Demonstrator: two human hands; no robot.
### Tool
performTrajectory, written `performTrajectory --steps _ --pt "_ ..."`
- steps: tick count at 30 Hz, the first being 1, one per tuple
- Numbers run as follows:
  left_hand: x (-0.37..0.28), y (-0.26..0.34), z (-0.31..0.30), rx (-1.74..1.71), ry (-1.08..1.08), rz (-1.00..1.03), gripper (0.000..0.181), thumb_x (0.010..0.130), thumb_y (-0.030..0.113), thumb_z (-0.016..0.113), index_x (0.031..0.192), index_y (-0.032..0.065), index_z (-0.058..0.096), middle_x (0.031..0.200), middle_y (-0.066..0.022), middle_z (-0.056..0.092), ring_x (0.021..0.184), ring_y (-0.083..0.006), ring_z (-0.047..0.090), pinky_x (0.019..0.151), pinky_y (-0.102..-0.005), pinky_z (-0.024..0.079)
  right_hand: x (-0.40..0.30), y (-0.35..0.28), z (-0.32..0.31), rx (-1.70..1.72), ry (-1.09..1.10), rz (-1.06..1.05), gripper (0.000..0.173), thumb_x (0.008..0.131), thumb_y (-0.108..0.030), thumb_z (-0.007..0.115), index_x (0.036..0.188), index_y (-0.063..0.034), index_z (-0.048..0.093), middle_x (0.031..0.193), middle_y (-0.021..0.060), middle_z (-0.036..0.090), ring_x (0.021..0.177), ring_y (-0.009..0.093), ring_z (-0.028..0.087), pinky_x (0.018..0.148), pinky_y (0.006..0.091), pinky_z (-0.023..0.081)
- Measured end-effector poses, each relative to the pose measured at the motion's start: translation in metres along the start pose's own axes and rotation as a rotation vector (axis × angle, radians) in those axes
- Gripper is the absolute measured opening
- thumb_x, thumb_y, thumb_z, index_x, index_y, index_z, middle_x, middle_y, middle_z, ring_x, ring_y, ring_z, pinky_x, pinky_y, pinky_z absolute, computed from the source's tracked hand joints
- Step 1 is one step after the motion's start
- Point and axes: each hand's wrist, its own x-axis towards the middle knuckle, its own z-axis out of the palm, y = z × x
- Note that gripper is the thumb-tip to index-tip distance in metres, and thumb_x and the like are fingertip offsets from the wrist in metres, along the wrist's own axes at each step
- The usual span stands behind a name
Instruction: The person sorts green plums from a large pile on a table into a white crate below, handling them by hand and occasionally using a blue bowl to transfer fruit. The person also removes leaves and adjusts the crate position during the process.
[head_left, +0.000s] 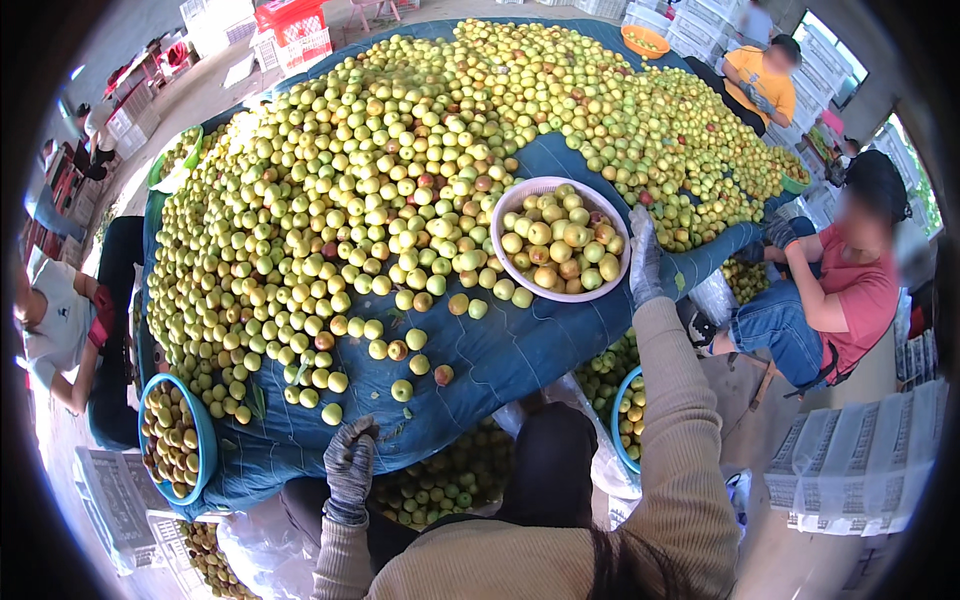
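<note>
A broad heap of yellow-green fruit, some reddish, covers much of a blue cloth before me. My right hand, in a grey glove, is at the right rim of a pale pink plastic basin full of yellowish fruit; whether its fingers grip the rim cannot be told. The basin rests on the cloth beside the heap. My left hand, in a striped grey knit glove, is over the cloth's near edge with fingers curled; whether anything is inside them is hidden.
A blue basin of brownish fruit stands at the cloth's left corner. Below the right edge is another blue basin. A person in a pink shirt sits at right, another in white at left. Wrapped crates stand lower right.
</note>
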Motion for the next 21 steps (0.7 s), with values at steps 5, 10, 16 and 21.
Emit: performTrajectory --steps 5,10,16,21 --pt "-0.002 0.0 -0.005 -0.054 0.035 0.019 0.023 0.09 -0.003 0.052 0.11 -0.0006 0.062 0.099 -0.0089 0.067 0.09 -0.0147 0.063 0.084 -0.0276 0.05 -0.017 -0.011 0.008 0.017 0.081 0.021 0.07 0.097 -0.055 0.029 0.146 -0.0049 0.028 0.15 0.0162 0.03 0.138 0.026 0.029 0.114 0.0393 0.019" --pt "0.0 0.0 -0.01 0.148 0.067 0.076 0.02 0.088 -0.001 0.057 0.107 0.0004 0.064 0.096 -0.0116 0.067 0.088 -0.0187 0.065 0.081 -0.029 0.051 -0.03 -0.029 0.002 -0.39 0.069 0.009 0.073 0.097 -0.055 0.026 0.144 0.0 0.029 0.148 0.0165 0.032 0.135 0.027 0.033 0.112 0.0353 0.025" --pt "-0.015 -0.002 -0.019 0.107 0.055 0.003 0.022 0.088 0.002 0.058 0.109 0.0008 0.063 0.094 -0.0095 0.066 0.086 -0.0192 0.063 0.079 -0.0294 0.05 -0.054 -0.044 0.053 -0.171 0.011 -0.258 0.065 0.099 -0.047 0.029 0.142 0.0013 0.03 0.148 0.0161 0.032 0.136 0.026 0.032 0.113 0.037 0.024" --pt "-0.009 -0.013 -0.041 0.369 0.17 0.026 0.028 0.08 0.001 0.061 0.108 0.0053 0.064 0.097 -0.0113 0.065 0.089 -0.0267 0.063 0.08 -0.034 0.05 -0.13 -0.025 0.105 -0.476 -0.293 -0.536 0.052 0.101 -0.039 0.035 0.134 0.0005 0.042 0.137 0.0166 0.044 0.127 0.026 0.041 0.109 0.039 0.03"
